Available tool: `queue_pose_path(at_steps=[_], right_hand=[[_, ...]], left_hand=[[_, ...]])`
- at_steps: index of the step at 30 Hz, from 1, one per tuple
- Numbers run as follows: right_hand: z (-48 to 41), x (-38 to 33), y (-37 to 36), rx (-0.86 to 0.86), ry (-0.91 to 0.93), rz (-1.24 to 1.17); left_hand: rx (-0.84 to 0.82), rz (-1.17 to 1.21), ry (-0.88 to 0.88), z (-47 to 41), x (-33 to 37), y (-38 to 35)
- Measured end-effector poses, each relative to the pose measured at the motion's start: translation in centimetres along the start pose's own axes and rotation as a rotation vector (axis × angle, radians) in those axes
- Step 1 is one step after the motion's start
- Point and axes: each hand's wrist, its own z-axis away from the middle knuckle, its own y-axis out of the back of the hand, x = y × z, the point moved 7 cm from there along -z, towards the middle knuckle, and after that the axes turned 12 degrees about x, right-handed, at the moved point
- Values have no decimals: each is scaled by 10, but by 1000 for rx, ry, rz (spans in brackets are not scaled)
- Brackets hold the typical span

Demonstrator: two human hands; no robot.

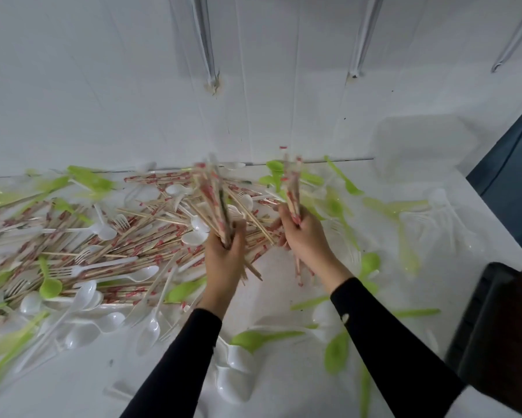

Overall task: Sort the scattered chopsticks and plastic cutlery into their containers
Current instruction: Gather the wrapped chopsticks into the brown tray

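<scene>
Head view: white table (277, 291), white panelled wall (103, 86), black container (494, 327) at right; your left hand (225, 254) and right hand (305, 236) each clench wrapped chopsticks (214, 194).

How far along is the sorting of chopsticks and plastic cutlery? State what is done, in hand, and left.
Done: nothing visibly sorted; no filled container shows. In hand: the left hand grips a chopstick bundle, the right hand a second bundle. Left: a big chopstick pile covers the table, mixed with white spoons and green spoons.
</scene>
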Motion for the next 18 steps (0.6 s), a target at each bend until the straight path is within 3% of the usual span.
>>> queue_pose_path(at_steps=[3, 5, 11, 15, 18], right_hand=[[-22, -2, -21, -71, 144, 443], [-26, -3, -38, -129, 186, 581], [-32, 18, -64, -158, 228, 839], [-35, 19, -36, -125, 154, 876], [-36, 26, -6, -153, 44, 911]], left_hand=[[113, -26, 85, -25, -2, 11], [126, -103, 153, -42, -10, 14], [29, -449, 142, -54, -24, 2], [95, -513, 115, -62, -26, 10], [36, -674, 88, -69, -30, 16]])
